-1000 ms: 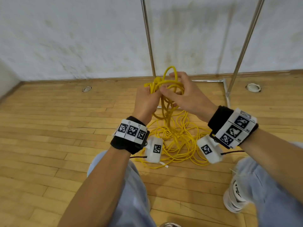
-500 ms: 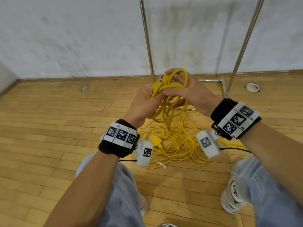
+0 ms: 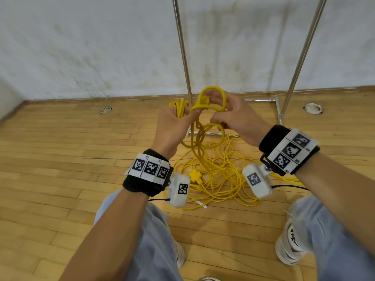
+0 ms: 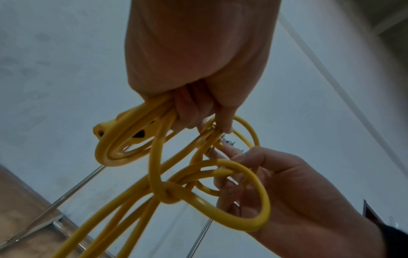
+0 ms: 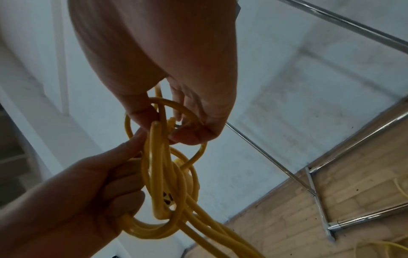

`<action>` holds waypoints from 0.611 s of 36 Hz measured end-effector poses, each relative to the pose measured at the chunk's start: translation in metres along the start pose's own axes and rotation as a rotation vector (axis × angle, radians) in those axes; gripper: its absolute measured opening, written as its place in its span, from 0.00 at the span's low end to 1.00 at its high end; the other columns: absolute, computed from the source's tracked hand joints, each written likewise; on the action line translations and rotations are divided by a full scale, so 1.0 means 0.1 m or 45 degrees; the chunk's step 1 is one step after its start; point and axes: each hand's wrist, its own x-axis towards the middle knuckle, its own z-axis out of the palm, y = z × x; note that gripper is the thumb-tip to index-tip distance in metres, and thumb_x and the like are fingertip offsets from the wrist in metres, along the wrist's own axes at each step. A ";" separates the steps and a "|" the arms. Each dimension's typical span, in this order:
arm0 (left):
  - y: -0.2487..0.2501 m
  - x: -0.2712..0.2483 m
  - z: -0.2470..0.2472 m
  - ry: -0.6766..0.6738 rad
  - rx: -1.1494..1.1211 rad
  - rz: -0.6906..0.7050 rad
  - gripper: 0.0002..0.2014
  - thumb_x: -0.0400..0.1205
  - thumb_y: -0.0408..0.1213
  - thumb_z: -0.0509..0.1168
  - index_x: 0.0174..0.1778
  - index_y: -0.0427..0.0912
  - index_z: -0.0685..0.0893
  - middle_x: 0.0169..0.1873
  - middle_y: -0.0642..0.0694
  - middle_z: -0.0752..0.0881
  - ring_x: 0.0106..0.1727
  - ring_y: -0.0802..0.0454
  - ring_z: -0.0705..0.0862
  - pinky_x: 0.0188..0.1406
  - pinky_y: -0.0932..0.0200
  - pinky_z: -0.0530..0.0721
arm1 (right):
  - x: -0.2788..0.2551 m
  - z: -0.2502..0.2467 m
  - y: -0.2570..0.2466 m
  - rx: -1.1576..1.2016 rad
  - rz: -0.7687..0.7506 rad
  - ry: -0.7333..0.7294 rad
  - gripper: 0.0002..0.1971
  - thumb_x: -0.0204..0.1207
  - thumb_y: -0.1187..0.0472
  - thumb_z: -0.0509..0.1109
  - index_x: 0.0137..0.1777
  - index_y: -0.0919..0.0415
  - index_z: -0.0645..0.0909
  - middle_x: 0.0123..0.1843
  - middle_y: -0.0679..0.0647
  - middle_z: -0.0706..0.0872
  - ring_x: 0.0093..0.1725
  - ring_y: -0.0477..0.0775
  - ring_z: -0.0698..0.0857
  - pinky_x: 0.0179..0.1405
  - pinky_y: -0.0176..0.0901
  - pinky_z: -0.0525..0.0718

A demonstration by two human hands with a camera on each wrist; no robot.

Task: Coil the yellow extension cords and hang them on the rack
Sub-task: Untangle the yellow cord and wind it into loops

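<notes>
Your left hand (image 3: 172, 126) grips bundled yellow cord (image 3: 203, 142) loops; your right hand (image 3: 233, 118) pinches one loop; slack on floor (image 3: 60, 159).

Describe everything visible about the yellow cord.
The cord is thick, glossy and yellow, like rubber or plastic. The left hand grips a bundle of short loops with a socket end; the right hand pinches a raised loop. Strands twist together below the hands and trail down to a loose tangle on the wooden floor, where a plug lies.
</notes>
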 end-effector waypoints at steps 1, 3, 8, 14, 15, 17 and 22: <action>0.00 0.01 -0.01 -0.002 -0.008 -0.004 0.15 0.82 0.35 0.75 0.31 0.42 0.80 0.16 0.61 0.75 0.17 0.65 0.71 0.19 0.73 0.67 | 0.00 0.01 0.01 0.006 0.014 -0.003 0.31 0.72 0.78 0.72 0.73 0.50 0.81 0.68 0.44 0.89 0.42 0.52 0.86 0.35 0.46 0.81; 0.00 0.01 -0.01 -0.008 -0.035 -0.012 0.16 0.81 0.34 0.76 0.29 0.44 0.80 0.16 0.60 0.75 0.17 0.65 0.71 0.18 0.72 0.67 | 0.01 0.03 0.01 0.035 0.041 -0.010 0.31 0.72 0.74 0.76 0.73 0.51 0.79 0.69 0.46 0.87 0.46 0.55 0.89 0.39 0.48 0.83; 0.03 -0.04 0.03 -0.054 -0.089 -0.016 0.15 0.82 0.30 0.74 0.28 0.42 0.82 0.15 0.59 0.78 0.15 0.65 0.73 0.18 0.74 0.68 | -0.04 0.05 -0.05 0.110 0.003 -0.043 0.24 0.78 0.62 0.80 0.73 0.52 0.81 0.68 0.50 0.87 0.48 0.55 0.92 0.40 0.41 0.87; 0.00 -0.02 0.04 -0.041 -0.062 -0.021 0.07 0.80 0.28 0.75 0.43 0.26 0.87 0.16 0.60 0.78 0.16 0.65 0.73 0.18 0.74 0.67 | -0.07 0.12 -0.09 0.088 -0.018 0.116 0.15 0.84 0.50 0.73 0.64 0.59 0.86 0.48 0.53 0.93 0.41 0.53 0.92 0.34 0.37 0.84; 0.00 -0.02 0.05 -0.040 -0.057 -0.023 0.08 0.80 0.28 0.76 0.45 0.24 0.87 0.15 0.61 0.77 0.16 0.66 0.73 0.18 0.75 0.68 | -0.06 0.13 -0.08 0.055 -0.007 0.153 0.15 0.84 0.48 0.73 0.63 0.57 0.87 0.47 0.54 0.93 0.39 0.54 0.92 0.32 0.38 0.83; 0.00 -0.03 0.05 -0.046 -0.046 -0.023 0.09 0.79 0.28 0.77 0.45 0.24 0.86 0.16 0.61 0.78 0.17 0.67 0.74 0.19 0.76 0.69 | -0.05 0.13 -0.06 0.004 -0.007 0.203 0.14 0.84 0.48 0.72 0.60 0.57 0.87 0.42 0.51 0.92 0.32 0.53 0.88 0.27 0.37 0.79; 0.01 -0.06 0.05 -0.090 -0.043 -0.030 0.09 0.78 0.30 0.78 0.34 0.34 0.86 0.22 0.50 0.81 0.18 0.64 0.74 0.19 0.73 0.70 | -0.03 0.11 -0.03 -0.008 -0.009 0.238 0.10 0.86 0.51 0.71 0.63 0.51 0.86 0.38 0.49 0.89 0.25 0.50 0.79 0.26 0.37 0.80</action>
